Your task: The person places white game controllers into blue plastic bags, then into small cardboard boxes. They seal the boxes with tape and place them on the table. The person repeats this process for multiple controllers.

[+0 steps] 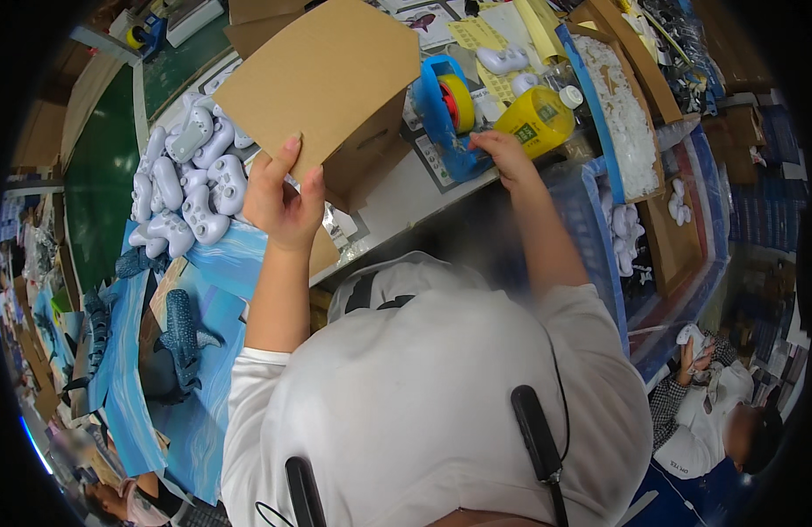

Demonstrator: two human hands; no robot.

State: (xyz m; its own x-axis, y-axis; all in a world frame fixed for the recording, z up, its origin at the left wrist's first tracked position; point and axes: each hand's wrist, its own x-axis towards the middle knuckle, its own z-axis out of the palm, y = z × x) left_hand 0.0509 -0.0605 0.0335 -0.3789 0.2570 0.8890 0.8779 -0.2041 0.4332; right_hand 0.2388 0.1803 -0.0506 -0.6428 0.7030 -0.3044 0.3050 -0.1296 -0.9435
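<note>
My left hand (287, 191) grips the near edge of a brown cardboard box (327, 72), thumb and fingers on either side of the edge. My right hand (501, 155) is at the near end of a blue tape dispenser (455, 161), fingertips pinched together there; whether a piece of tape is between them is too small to tell. A yellow and red roll of tape (464, 105) sits in the dispenser. Right beside it leans a bottle of yellow liquid (541, 122) with a white cap.
White game controllers (188, 178) lie piled left of the box. Toy whale sharks (182, 336) rest on blue printed card at the left. A carton of white pieces (620, 118) stands at the right, above a crate (706, 244). A co-worker (706, 408) holds a controller at lower right.
</note>
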